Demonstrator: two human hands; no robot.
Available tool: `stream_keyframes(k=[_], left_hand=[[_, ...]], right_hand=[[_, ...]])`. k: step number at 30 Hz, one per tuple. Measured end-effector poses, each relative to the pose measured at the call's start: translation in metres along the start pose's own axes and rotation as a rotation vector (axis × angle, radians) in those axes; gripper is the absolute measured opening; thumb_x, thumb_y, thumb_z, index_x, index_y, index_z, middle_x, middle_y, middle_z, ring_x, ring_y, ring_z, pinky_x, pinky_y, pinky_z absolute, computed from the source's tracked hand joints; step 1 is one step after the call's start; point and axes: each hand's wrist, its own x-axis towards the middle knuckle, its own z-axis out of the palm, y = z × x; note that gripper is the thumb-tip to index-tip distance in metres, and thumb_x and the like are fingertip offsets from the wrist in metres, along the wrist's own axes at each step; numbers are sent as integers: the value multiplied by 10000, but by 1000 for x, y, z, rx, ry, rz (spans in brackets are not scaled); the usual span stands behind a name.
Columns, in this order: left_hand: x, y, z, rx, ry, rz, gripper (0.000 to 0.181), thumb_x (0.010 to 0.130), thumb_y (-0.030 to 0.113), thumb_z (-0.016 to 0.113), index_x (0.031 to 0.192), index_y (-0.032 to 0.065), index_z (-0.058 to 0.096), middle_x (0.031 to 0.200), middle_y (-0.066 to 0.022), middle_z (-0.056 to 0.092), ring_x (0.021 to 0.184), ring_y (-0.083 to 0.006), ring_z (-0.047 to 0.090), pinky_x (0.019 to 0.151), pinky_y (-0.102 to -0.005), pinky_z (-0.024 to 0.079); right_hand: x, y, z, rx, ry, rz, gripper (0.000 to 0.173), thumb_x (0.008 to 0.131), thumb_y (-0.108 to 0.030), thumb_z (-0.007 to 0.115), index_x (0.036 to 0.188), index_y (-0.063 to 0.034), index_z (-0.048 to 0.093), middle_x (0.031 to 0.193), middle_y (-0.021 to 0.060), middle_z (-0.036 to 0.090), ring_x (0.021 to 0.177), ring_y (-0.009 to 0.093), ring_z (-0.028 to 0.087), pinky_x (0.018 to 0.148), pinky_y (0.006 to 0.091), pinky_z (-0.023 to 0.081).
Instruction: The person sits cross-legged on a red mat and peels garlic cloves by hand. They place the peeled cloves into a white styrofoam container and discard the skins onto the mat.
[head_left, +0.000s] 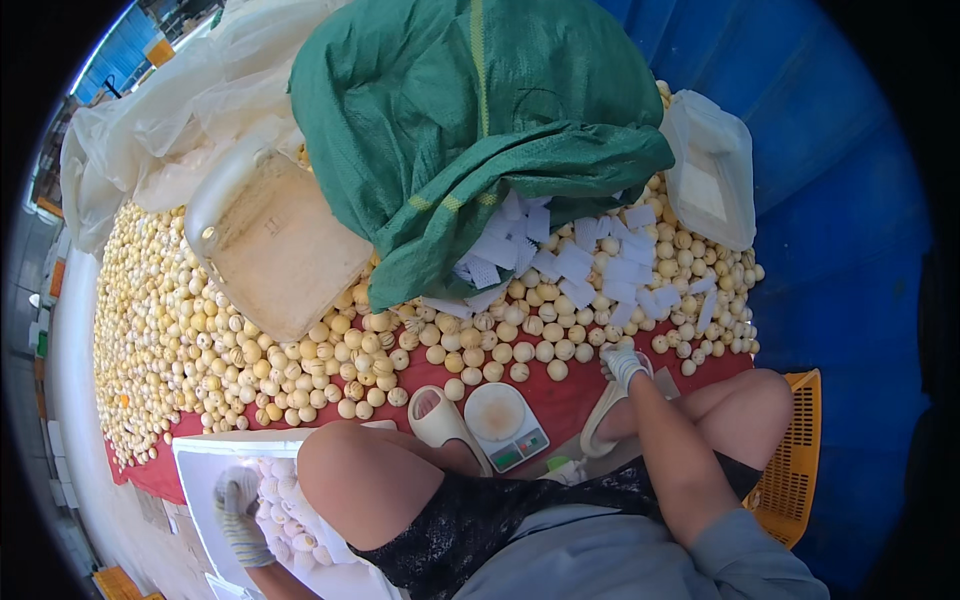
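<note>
My left hand, in a striped knit work glove, is over a white foam box of round fruits in white foam nets; it is blurred, and its grip is unclear. Gloved too, my right hand is low above the red cloth, beside my right foot, at the near edge of a heap of pale yellow round fruits; its fingers are partly hidden. White foam net sleeves spill from a large green woven sack onto the fruits. A white kitchen scale lies between my slippers.
A translucent plastic tub lies on the heap left of the sack, another tub to its right. Clear plastic sheeting covers the far left. A yellow plastic crate stands by my right knee, near a blue corrugated wall.
</note>
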Motion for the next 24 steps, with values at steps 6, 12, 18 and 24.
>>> stream_keyframes(k=[6, 12, 18, 24], left_hand=[[-36, -202, -130, -91, 294, -590, 485, 802, 453, 671, 1218, 225, 567, 1183, -44, 606, 946, -170, 570, 685, -272, 480], [21, -156, -133, -140, 672, -419, 571, 863, 308, 609, 1374, 129, 429, 1451, -162, 346, 1238, -338, 447, 1025, -418, 407], [-18, 113, 136, -108, -142, 414, 533, 947, 235, 557, 1378, -37, 399, 1265, -187, 540, 1103, -222, 569, 963, -344, 453], [-119, 183, 350, 101, -914, 762, 304, 877, 1, 609, 1181, -6, 602, 1023, -124, 685, 911, -165, 665, 818, -281, 529]], right_hand=[[9, -50, 22, -168, 316, -291, 501, 837, -252, 648, 1246, 5, 515, 1164, 248, 612, 1134, 377, 570, 977, 408, 441], [4, -145, 29, -705, 538, -610, 510, 829, -239, 652, 1278, -36, 522, 1231, 206, 577, 1150, 339, 550, 1020, 394, 423], [0, -147, 9, -585, 317, -454, 397, 822, -213, 614, 1173, -28, 590, 1166, 206, 618, 1090, 340, 586, 978, 392, 456], [-71, -147, -10, -241, -11, -791, 317, 742, -236, 726, 958, -35, 609, 780, 79, 634, 732, 203, 611, 716, 325, 507]])
